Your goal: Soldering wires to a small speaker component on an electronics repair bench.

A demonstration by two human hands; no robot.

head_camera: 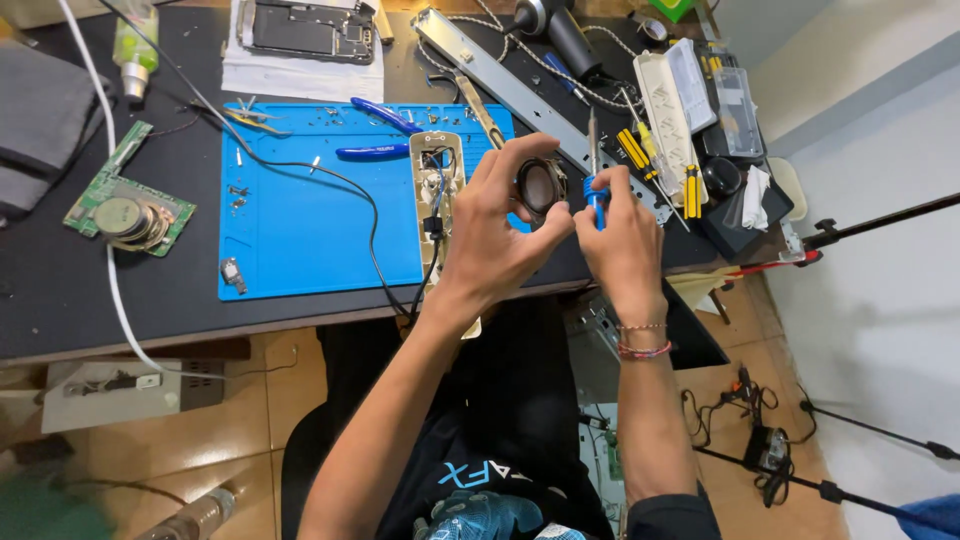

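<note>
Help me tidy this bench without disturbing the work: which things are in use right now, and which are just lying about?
In use:
left hand holding the small round speaker
right hand holding the blue-handled tool
beige casing beside the left hand

Lying about:
blue pliers on the blue mat
green circuit board
yellow screwdrivers
opened phone

Dark worktop, tan tiled floor, pale wall, even light

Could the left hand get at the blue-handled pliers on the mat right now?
Probably not at once: the left hand is wrapped around a small round speaker. The pliers lie uncovered on the blue mat, so the path itself looks free.
</note>
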